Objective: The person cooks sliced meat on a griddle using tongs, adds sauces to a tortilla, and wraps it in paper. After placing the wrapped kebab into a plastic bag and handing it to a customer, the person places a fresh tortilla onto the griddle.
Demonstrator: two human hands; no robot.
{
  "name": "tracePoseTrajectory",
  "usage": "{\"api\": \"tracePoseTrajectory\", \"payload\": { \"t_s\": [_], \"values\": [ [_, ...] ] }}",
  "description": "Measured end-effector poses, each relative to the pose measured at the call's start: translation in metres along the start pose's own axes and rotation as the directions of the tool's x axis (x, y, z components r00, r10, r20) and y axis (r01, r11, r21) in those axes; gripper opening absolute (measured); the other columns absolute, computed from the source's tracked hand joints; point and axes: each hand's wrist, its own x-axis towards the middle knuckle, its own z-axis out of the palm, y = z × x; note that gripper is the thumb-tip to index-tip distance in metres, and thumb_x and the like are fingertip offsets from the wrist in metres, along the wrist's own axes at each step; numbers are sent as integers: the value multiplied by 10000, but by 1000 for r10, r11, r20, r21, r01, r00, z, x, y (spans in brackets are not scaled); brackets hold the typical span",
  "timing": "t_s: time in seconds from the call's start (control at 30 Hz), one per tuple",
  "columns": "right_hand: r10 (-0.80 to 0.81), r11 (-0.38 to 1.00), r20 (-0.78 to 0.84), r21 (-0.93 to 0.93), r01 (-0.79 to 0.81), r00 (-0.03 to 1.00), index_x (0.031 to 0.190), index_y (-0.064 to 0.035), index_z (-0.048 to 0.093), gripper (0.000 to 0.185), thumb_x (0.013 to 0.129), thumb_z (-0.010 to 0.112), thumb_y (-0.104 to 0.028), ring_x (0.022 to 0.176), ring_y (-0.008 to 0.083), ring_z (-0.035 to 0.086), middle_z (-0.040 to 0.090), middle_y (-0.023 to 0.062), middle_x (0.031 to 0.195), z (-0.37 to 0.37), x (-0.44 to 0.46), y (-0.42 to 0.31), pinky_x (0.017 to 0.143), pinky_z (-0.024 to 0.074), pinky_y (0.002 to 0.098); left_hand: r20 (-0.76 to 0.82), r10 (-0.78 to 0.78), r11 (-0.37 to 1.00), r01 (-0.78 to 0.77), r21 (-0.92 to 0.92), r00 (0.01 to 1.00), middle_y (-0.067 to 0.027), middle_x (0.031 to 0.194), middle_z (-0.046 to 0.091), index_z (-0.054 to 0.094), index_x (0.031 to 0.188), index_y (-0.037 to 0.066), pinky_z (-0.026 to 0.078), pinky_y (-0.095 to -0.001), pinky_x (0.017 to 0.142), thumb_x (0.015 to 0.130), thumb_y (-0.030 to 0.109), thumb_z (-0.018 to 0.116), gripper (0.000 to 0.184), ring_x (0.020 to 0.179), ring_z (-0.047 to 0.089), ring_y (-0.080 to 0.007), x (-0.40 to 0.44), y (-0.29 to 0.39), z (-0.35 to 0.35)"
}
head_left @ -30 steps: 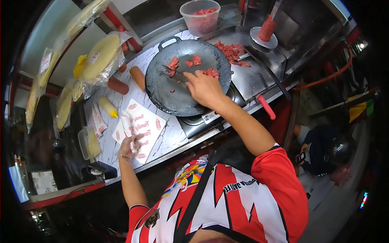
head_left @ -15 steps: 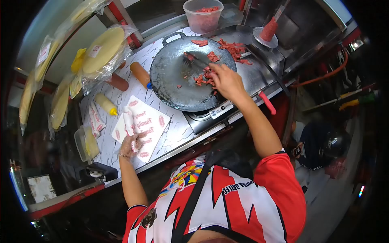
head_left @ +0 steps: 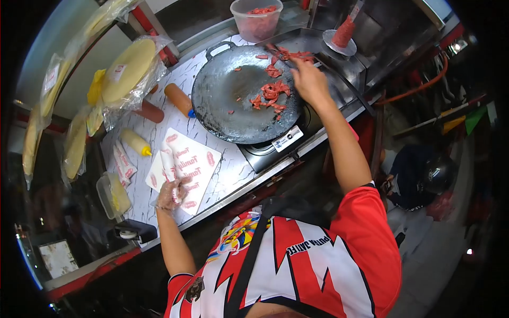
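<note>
My left hand [head_left: 170,194], in a clear plastic glove, is closed around the lower end of a paper-wrapped roll [head_left: 168,163]. The roll lies over a sheet of printed wrapping paper [head_left: 200,172] on the marbled counter. My right hand [head_left: 310,80] grips dark metal tongs [head_left: 273,49], partly hidden, at the right rim of a round black griddle pan [head_left: 217,87]. Their tip is by a heap of red meat strips [head_left: 298,54] just beyond the pan's edge. More meat strips [head_left: 274,91] lie on the pan's right half.
A plastic tub of meat [head_left: 256,24] and a meat cone on a spike [head_left: 343,34] stand behind the pan. Left are sauce bottles [head_left: 179,99], another wrapped roll [head_left: 123,163], an open container [head_left: 114,196] and hanging bagged flatbreads [head_left: 130,71].
My right hand has moved up and right with the tongs, from the pan's middle to its far right rim. Meat strips in the pan sit closer together. My left hand stays on the roll.
</note>
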Motion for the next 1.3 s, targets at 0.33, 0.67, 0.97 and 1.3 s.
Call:
{"api": "tracePoseTrajectory", "payload": {
  "t_s": [0.33,0.67,0.97,1.3],
  "values": [
    [-44,996,116,85,34,992,1310,-106,632,357,996,595,-273,987,422,666,672,214,1134,-7,-28,-21,850,534,518,-93,17,999,-14,39,996,-7,495,480,660,1151,-154,346,-245,379,945,240,607,448,413,440,-100,1,1,6],
    [-278,931,230,303,203,932,1337,-140,635,380,969,635,-236,833,387,666,650,158,1005,-39,-97,-45,724,533,482,-132,47,999,-48,-10,990,-32,567,546,650,1171,-136,358,-234,372,950,248,616,444,434,451,-95,9,-4,0],
    [-289,905,450,415,88,845,1327,-139,654,371,975,643,-256,830,360,628,598,146,942,-94,-101,33,734,491,458,-193,65,995,-77,-56,979,-203,1044,724,649,1145,-143,367,-238,388,950,230,605,423,484,479,-104,7,-10,0],
    [-180,924,155,366,113,971,1330,-109,651,373,966,643,-188,837,310,640,647,155,1002,-56,-17,120,778,510,389,-259,92,989,-119,-91,961,-213,1098,721,647,1061,-106,429,-242,426,933,202,622,334,507,516,-116,5,-7,11]
  ]
}}
